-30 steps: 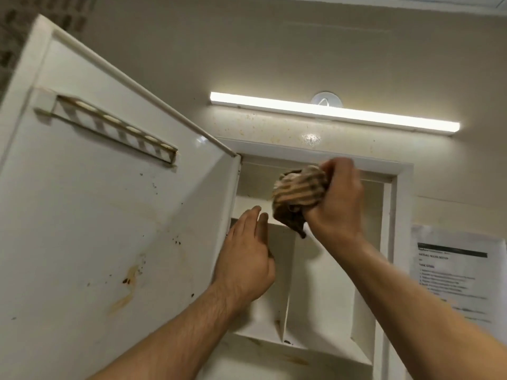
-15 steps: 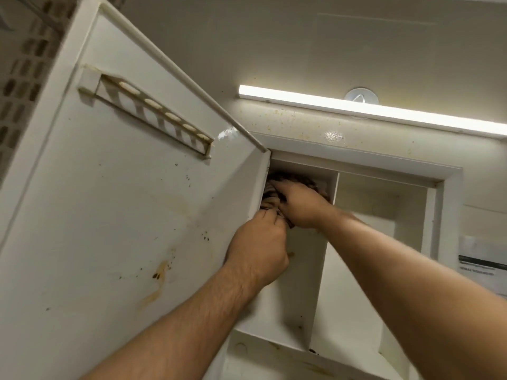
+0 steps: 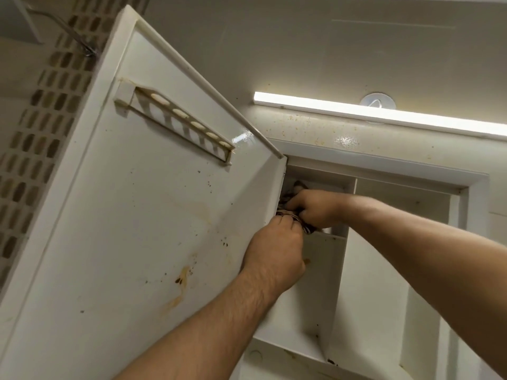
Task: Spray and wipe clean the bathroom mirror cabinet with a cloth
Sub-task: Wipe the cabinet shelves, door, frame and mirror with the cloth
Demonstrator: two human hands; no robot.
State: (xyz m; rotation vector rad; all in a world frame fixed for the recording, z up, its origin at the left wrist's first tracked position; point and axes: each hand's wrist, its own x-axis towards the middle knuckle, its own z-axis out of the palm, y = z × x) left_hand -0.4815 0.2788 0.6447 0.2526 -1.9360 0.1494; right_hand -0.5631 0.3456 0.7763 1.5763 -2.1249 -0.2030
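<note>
At the far left edge, a wall of small brown mosaic tiles (image 3: 41,133) runs down behind the open cabinet door (image 3: 123,242). The door swings out toward the camera and fills the left half of the view, its white inner face showing. Near its top a narrow rack (image 3: 175,124) with a row of oval holes is fixed at a slant. Below the rack, the face is speckled with dark dots and marked by brown-yellow stains (image 3: 181,281).

Just right of the door's hinge edge, the left hand (image 3: 274,253) reaches up from the bottom of the view. Its back faces the camera and its fingers are curled in tight against the lower fold of the cloth (image 3: 290,213), gripping it. The cloth is brown and striped. It is bunched in the top left compartment of the mirror cabinet (image 3: 384,163), close against the hinge side and above a short shelf.

The right hand (image 3: 315,207) comes in from the right across the cabinet opening. Its fingers are bent down over the top of the cloth and clutch it, so the two hands touch the bundle from above and below. Below them a vertical divider (image 3: 337,297) splits the interior, with dark specks at its foot.

On the spattered wall above the cabinet, a lit light bar (image 3: 384,113) stretches off to the right, a round fitting (image 3: 377,101) behind it.
</note>
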